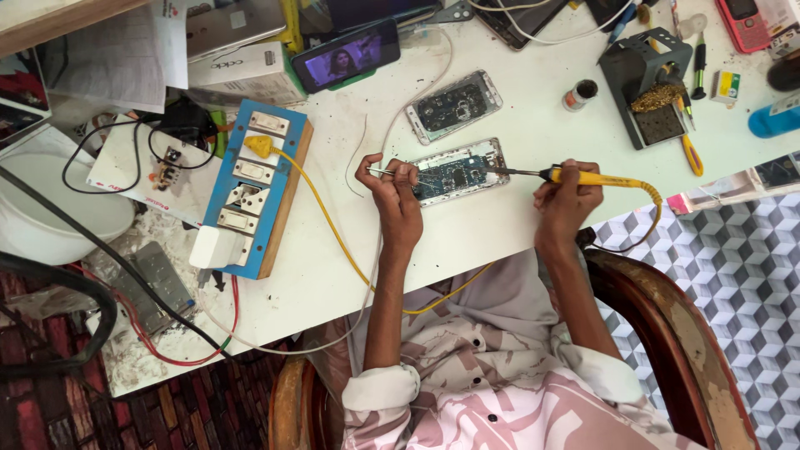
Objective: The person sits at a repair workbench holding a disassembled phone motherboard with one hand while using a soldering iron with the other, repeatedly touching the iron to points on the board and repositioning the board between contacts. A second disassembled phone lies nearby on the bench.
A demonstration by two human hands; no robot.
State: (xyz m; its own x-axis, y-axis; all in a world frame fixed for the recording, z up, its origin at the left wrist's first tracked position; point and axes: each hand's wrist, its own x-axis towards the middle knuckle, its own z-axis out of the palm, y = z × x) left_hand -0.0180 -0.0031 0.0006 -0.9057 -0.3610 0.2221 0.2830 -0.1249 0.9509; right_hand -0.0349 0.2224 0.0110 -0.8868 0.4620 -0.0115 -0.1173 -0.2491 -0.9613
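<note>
Two hands are set at either short end of the opened phone, lying lengthwise near the worktop's front edge: tweezers are pinched by the left hand, the yellow soldering iron is gripped by the right hand, tip on the board

Pale pink camouflage-patterned shirt with dark buttons, sleeves rolled above the elbows

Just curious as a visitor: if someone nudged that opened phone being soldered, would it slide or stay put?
The opened phone lies flat on the smooth white table, so it would probably slide, not roll. It looks thin and light. Its exposed circuit board seems fragile.
</note>
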